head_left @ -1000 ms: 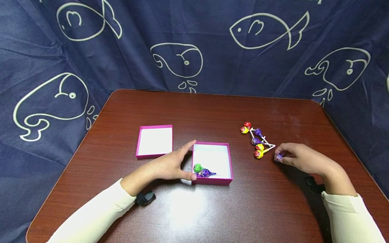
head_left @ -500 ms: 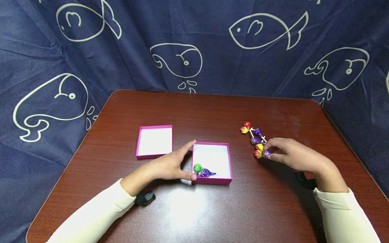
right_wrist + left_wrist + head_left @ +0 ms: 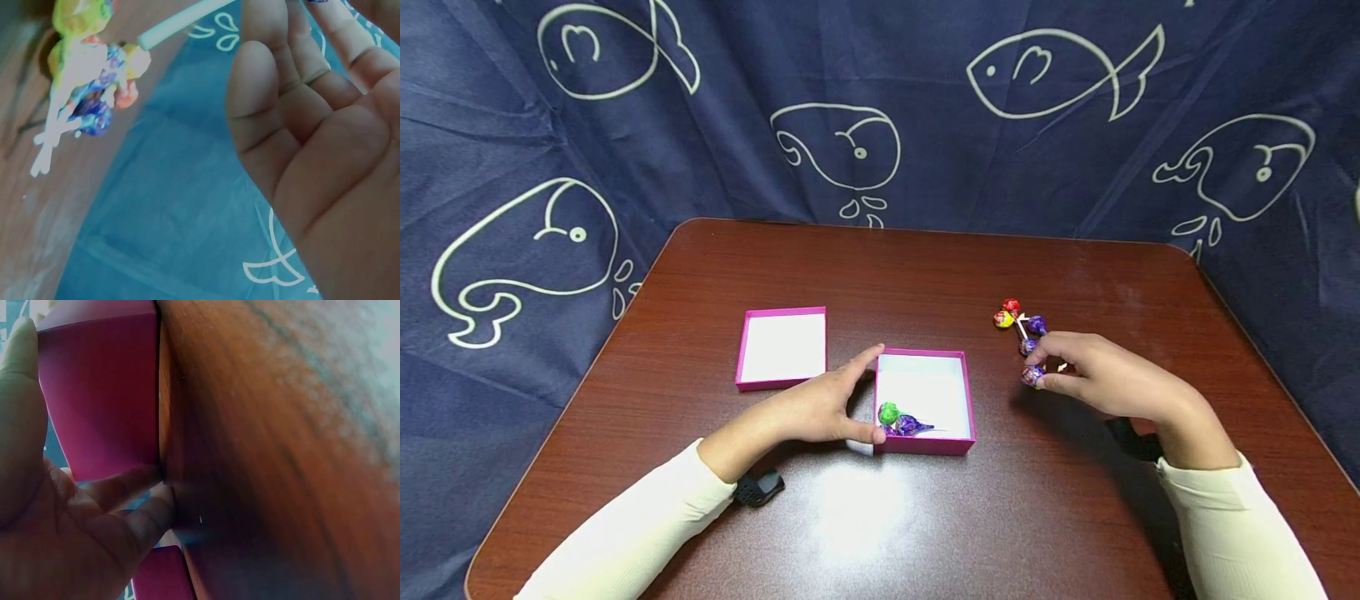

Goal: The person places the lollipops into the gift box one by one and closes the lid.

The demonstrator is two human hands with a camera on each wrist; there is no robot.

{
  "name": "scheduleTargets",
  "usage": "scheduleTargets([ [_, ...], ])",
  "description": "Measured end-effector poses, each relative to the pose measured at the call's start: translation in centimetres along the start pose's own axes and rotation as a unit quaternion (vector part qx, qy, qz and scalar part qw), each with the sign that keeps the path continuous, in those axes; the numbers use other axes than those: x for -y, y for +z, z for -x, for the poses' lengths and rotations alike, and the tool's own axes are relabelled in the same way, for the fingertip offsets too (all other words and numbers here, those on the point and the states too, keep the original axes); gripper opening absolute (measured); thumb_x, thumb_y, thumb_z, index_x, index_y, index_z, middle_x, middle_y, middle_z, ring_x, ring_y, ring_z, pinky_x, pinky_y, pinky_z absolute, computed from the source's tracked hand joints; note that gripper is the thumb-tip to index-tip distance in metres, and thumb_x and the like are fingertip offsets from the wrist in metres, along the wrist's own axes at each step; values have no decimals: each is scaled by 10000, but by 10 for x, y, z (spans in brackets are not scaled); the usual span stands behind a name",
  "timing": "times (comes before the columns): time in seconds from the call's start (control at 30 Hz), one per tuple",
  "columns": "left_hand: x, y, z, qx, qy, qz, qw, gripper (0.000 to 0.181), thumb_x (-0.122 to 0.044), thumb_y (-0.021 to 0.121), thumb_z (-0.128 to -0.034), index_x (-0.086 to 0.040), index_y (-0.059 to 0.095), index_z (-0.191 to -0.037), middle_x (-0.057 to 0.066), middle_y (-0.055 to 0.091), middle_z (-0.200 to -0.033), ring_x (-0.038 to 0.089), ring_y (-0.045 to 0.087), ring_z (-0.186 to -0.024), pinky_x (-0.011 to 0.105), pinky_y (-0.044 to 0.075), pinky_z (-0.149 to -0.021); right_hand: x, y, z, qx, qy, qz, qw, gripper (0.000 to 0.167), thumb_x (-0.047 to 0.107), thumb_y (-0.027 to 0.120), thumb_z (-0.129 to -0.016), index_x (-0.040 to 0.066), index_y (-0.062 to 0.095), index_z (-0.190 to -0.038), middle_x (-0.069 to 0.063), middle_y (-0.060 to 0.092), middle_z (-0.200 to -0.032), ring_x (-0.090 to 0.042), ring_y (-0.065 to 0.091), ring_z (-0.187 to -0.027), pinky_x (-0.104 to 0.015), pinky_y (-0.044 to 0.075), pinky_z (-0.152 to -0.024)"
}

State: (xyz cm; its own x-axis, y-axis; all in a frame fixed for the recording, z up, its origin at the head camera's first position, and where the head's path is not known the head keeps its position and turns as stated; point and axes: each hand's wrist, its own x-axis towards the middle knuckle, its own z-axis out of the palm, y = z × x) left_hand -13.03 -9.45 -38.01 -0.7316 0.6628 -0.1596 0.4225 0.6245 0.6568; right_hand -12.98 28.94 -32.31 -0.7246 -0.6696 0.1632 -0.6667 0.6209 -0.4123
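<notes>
A green lollipop (image 3: 888, 413) and a purple lollipop (image 3: 910, 426) already lay inside the box (image 3: 925, 447); loose lollipops (image 3: 1003, 319) still lay outside, to its right. There the right hand (image 3: 1101, 375) pinched one more lollipop (image 3: 1032, 377), round and glossy purple. The left hand (image 3: 820, 408), spread wide, touched the box's left side.

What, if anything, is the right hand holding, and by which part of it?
The right hand holds a purple-wrapped lollipop. The grip is at its round candy end; the exact contact is partly hidden.
</notes>
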Motion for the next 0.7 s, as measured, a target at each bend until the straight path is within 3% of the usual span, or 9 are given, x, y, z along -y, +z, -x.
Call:
scheduleTargets([
  [0.27,2,3,-1,-84,95,40,9999,1167,-509,814,-782,-129,76,-1602,204,266,-1586,289,299,-1432,426,246,-1166,4,4,-10,263,-85,-124,9995,257,61,759,-864,274,670,-977,189,595,-932,-23,554,-839,-307,484,-727],
  [0.43,2,4,-1,-62,113,18,9999,1162,-514,810,-785,-128,79,-1601,197,267,-1588,280,294,-1436,419,244,-1167,7,6,-14,282,-295,-244,9989,265,48,758,-859,264,675,-987,191,608,-938,-23,556,-829,-257,468,-722],
  [0.7,0,0,-1,6,-14,35,10000,1161,-521,805,-787,-146,71,-1604,188,253,-1596,284,290,-1438,429,244,-1167,11,10,-25,341,-515,-388,9973,255,55,754,-866,261,680,-996,190,598,-929,-24,547,-784,-262,476,-679],
])
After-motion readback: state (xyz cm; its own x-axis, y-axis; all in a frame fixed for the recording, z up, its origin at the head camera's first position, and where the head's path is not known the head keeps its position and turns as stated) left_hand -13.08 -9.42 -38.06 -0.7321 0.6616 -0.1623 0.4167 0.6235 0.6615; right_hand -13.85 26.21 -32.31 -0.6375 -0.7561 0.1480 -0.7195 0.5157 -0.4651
